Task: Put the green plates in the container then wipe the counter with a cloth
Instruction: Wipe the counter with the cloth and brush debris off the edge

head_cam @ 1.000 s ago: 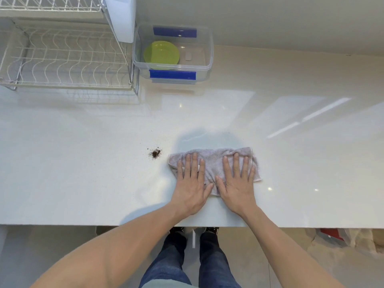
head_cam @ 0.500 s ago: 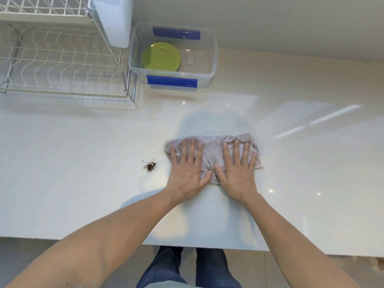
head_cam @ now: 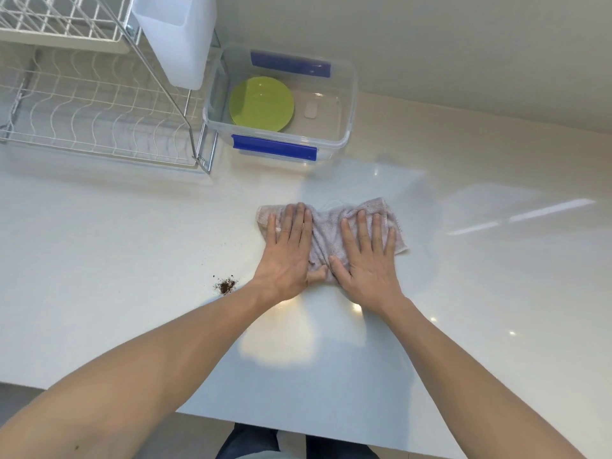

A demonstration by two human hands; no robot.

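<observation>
White desk (head_cam: pixel 99 243): both hands, L (head_cam: pixel 288 256) & R (head_cam: pixel 367 260), fingers straight, flat on cloth (head_cam: pixel 326 233). Risk: strokes miss crumbs (head_cam: pixel 227 286) at left, or smear them.

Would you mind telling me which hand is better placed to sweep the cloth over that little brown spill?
Left. The left hand presses the cloth's left half, nearest the brown spill lying just left of it. The right hand is on the far side.

Cloth (head_cam: pixel 328 233) middle (under hands (head_cam: pixel 288 256))
</observation>
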